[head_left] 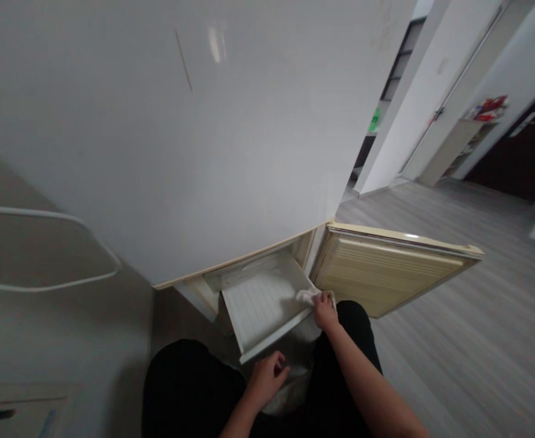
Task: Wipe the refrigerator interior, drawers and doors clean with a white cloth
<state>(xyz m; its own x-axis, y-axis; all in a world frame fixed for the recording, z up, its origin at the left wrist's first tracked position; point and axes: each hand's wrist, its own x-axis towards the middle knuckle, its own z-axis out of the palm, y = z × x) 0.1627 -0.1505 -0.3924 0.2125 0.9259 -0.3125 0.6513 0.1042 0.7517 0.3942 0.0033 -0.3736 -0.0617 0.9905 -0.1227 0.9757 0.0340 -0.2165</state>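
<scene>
A white ribbed drawer [262, 298] juts out, tilted in view, from the low compartment of a white fridge [230, 152]. My right hand [325, 311] is closed on a crumpled whitish cloth [309, 295] at the drawer's right front corner. In front of the drawer's front edge, my left hand [267, 378] is empty, its fingers loosely bent and a gap showing between thumb and fingers. The yellowed fridge door [386, 267] stands swung out to the right.
My knees [189, 371] flank the drawer. On the left, a white cable [43, 213] loops in front of the wall. Grey wood-look floor [477, 304] stretches to the right, toward a low shelf [459, 146] and a dark door [518, 152].
</scene>
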